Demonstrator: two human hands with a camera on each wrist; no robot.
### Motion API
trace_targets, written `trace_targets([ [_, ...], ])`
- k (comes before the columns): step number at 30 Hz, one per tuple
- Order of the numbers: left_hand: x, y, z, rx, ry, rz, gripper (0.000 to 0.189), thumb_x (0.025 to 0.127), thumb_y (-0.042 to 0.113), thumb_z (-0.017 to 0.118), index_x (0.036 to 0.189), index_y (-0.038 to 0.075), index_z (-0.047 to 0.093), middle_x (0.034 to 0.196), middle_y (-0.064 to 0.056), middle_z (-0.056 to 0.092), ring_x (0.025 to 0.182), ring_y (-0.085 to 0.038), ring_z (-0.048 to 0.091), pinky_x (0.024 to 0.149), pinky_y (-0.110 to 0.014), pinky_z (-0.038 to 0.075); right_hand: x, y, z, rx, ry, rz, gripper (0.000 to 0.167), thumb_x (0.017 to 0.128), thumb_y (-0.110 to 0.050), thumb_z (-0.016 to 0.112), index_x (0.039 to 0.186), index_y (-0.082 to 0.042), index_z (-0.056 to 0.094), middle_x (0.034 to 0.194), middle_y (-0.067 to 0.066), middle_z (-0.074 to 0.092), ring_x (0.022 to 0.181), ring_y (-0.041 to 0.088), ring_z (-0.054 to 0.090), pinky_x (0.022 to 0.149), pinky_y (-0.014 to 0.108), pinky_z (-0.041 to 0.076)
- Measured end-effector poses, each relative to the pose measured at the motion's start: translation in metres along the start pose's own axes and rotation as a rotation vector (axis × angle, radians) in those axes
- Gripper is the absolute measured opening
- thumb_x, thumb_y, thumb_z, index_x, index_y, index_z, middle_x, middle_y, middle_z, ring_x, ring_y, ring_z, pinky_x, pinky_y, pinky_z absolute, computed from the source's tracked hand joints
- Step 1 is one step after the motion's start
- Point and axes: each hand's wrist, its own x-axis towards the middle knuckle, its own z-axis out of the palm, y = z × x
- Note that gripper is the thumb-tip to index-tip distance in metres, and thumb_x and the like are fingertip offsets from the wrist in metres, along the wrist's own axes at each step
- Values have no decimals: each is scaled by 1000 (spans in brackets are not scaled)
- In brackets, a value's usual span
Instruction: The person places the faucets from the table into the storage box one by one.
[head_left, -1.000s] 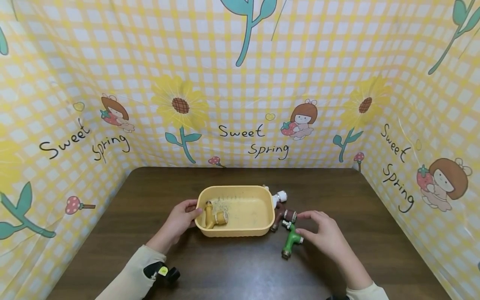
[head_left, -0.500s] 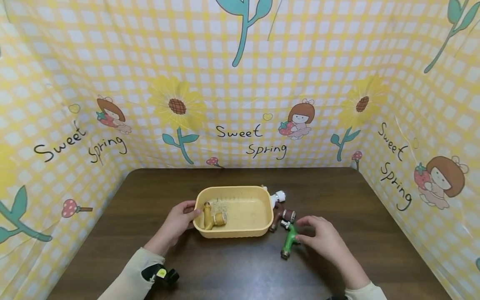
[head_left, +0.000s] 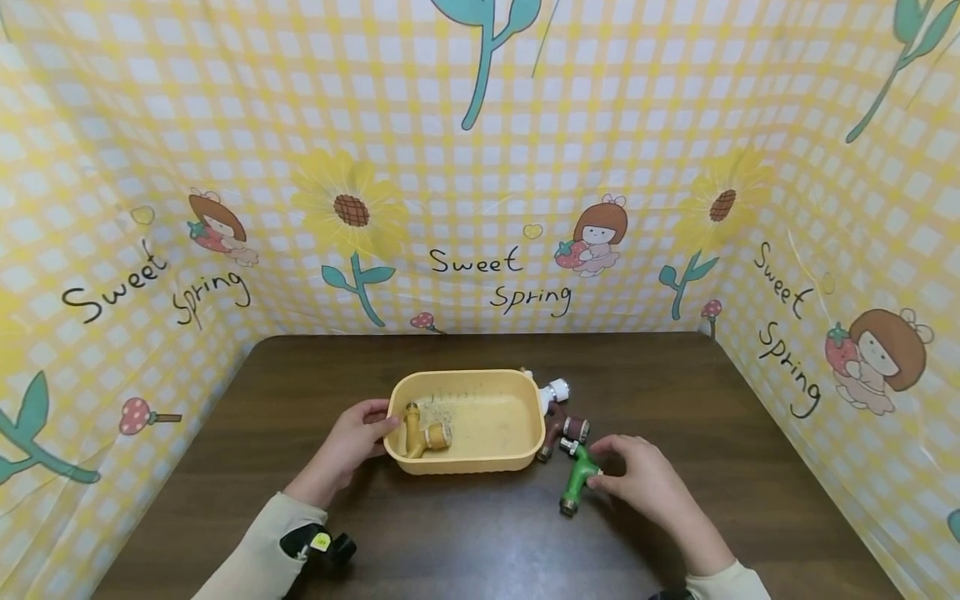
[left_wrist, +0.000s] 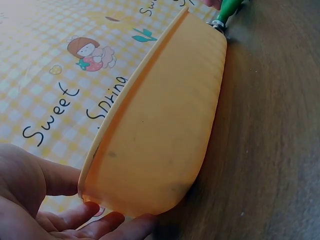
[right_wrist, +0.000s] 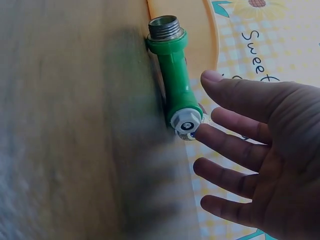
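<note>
A yellow plastic tub [head_left: 480, 463] sits on the table, and my left hand [head_left: 363, 437] holds its left end, thumb at the rim and fingers against the outer wall in the left wrist view. Inside the tub lies a mustard-yellow tap [head_left: 420, 437]. My right hand [head_left: 636, 473] is beside a green tap [head_left: 581, 475], thumb and forefinger spread near its body. In the right wrist view, that green tap [right_wrist: 175, 75] shows a threaded metal end and a white hexagonal plug, with the right fingers apart and extended.
A brown tap [head_left: 553, 433] lies between the tub and the green tap. Behind it, a white tap [head_left: 557, 392] is partly hidden by the tub's right end. Patterned yellow checked cloth [head_left: 480, 183] walls the dark wooden table [head_left: 465, 542] at the back and sides.
My right hand has shifted slightly towards me, its forefinger moving from near the brown tap to the green tap. My left hand keeps its hold on the tub.
</note>
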Motion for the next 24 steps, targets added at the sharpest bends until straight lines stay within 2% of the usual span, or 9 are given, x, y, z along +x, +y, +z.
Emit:
trace_targets([
  [12, 0, -2, -3, 2, -11, 2, 49, 105, 14, 58, 147, -6, 44, 138, -29, 55, 117, -32, 62, 86, -41, 62, 2, 3, 8, -3, -19, 41, 38, 73, -30, 92, 106, -23, 74, 101, -11, 73, 103, 19, 65, 96, 48, 50],
  [24, 3, -2, 0, -1, -12, 6, 48, 105, 13, 58, 147, -6, 43, 138, -29, 54, 116, -32, 62, 84, -39, 62, 0, 5, 15, -40, 24, 79, 38, 71, -29, 94, 103, -26, 74, 96, -14, 72, 95, 13, 60, 86, 41, 51],
])
